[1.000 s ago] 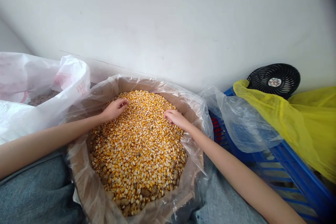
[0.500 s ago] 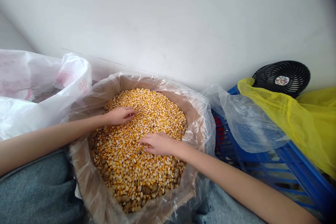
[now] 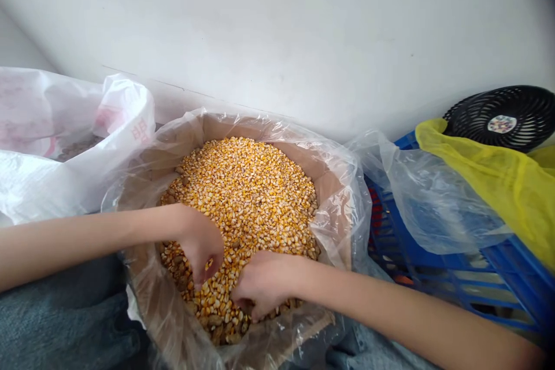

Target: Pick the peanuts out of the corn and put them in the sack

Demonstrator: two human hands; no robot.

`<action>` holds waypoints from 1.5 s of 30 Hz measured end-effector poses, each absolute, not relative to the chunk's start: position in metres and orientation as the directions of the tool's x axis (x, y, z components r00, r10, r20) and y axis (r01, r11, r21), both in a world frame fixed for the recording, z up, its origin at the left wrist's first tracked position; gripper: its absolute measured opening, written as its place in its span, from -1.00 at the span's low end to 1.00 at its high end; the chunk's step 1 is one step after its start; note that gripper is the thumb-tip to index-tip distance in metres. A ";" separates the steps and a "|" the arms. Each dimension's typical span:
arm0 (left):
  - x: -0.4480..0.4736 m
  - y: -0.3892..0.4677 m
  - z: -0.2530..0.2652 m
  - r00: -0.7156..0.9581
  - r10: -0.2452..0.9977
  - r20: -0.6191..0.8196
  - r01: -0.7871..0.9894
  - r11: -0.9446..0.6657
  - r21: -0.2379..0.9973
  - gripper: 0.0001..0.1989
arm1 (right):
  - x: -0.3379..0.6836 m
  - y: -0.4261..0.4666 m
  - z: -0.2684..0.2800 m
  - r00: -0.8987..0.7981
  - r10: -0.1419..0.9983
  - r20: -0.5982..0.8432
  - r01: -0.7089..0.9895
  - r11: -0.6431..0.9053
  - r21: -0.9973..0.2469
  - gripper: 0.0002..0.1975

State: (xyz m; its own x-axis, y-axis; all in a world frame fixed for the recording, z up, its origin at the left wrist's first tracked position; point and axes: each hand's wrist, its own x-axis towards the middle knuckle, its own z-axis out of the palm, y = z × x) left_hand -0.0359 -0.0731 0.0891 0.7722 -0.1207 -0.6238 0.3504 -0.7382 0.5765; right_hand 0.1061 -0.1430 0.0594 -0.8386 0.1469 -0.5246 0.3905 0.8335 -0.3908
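Observation:
Yellow and white corn kernels point(image 3: 260, 185) fill a cardboard box point(image 3: 332, 179) lined with a clear plastic bag point(image 3: 342, 219). Brown knobbly lumps point(image 3: 228, 332) lie among the kernels, mostly at the near side; their kind is unclear. My left hand point(image 3: 202, 243) is bent down over the near left of the corn, fingers curled toward the thumb. To its right, my right hand point(image 3: 269, 283) has curled fingers with the tips down at the kernels, beside a dark lump partly under them. What either hand holds is hidden by the fingers.
A white woven sack point(image 3: 73, 185) with reddish print stands open at left. On the right is a blue plastic crate point(image 3: 468, 277) with clear plastic film point(image 3: 442, 208), yellow netting point(image 3: 498, 185) and a black round fan point(image 3: 503, 118). A white wall point(image 3: 277, 40) rises behind.
Both hands have come nearer to me, down to the near part of the corn, and their fingers are now curled downward. The view has shifted slightly.

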 end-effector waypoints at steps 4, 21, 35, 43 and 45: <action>-0.035 -0.116 0.072 0.846 -0.159 -0.509 0.024 -0.942 0.334 -0.88 | 0.099 -0.165 0.056 -0.883 0.084 -0.462 0.260 0.907 -0.332 -0.81; -0.048 -0.115 0.011 0.966 -0.257 -0.018 -0.245 -0.938 0.246 -0.74 | 0.120 -0.161 0.014 -0.965 0.208 -0.157 0.242 0.940 -0.241 -0.77; -0.009 -0.119 0.070 0.974 0.225 -0.030 0.220 -0.969 -0.116 -0.84 | 0.166 -0.087 0.073 -0.375 0.925 0.064 0.909 0.381 -0.171 -0.76; 0.052 -0.166 0.004 0.963 -0.209 0.173 -0.223 -0.972 0.070 -0.72 | 0.187 -0.074 0.058 -0.203 0.979 0.029 0.828 0.188 -0.528 -0.82; 0.065 -0.172 0.000 0.979 -0.174 0.109 -0.185 -0.978 0.095 -0.75 | 0.187 -0.074 0.053 -0.222 0.975 0.012 0.803 0.190 -0.565 -0.82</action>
